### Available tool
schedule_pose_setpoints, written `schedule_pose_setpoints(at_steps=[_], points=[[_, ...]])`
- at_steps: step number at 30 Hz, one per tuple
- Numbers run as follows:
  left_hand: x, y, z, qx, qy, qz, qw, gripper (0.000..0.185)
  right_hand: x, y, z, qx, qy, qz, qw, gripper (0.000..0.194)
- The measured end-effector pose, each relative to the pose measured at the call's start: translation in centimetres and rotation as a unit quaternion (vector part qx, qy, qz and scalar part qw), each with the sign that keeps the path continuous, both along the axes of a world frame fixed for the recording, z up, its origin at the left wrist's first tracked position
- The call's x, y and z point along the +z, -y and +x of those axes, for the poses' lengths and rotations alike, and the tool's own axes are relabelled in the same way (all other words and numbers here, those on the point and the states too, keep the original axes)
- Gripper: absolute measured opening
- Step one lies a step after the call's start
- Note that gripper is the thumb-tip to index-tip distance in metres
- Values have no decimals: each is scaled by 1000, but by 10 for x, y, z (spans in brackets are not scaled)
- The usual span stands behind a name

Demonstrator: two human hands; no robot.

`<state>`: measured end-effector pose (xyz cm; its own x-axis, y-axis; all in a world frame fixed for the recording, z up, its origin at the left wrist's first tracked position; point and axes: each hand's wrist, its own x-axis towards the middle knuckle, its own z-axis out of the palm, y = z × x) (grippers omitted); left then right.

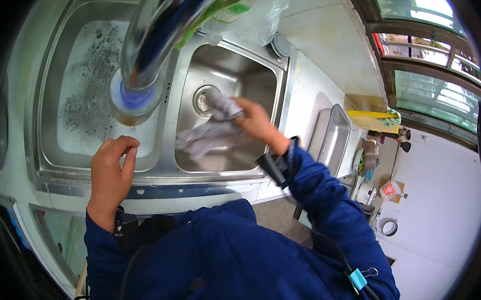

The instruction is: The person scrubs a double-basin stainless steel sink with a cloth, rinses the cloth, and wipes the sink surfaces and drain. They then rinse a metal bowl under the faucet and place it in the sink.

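Observation:
A double stainless-steel sink lies before me. My right hand grips a bunched grey-white cloth over the right basin. Part of the cloth hangs down in blurred folds, close to the round drain strainer. Just inside the front rim of the left basin, my left hand hovers with loosely curled fingers and nothing visible in them. Sudsy, cloudy water fills that basin. I cannot tell whether the left fingertips are wet.
Close to the camera, a faucet spout with a blue-ringed end hangs over the left basin. A clear plastic bag lies behind the sink. Right of it stand a steel tray and a yellow board. Windows line the far right.

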<state>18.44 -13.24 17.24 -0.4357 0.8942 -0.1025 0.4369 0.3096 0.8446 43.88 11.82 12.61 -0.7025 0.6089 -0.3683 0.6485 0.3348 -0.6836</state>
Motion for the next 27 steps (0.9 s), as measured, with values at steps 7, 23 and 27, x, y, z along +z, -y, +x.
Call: schedule_pose_setpoints(at_steps=[7, 23, 27], points=[[4, -1, 15, 3, 1, 12, 1000, 8, -14, -16, 33, 389, 223, 297, 843, 32], [2, 13, 18, 32, -7, 14, 999, 9, 79, -19, 34, 479, 330, 255, 772, 8], [0, 13, 20, 25, -11, 10, 1000, 9, 30, -12, 22, 400, 187, 388, 809, 22]])
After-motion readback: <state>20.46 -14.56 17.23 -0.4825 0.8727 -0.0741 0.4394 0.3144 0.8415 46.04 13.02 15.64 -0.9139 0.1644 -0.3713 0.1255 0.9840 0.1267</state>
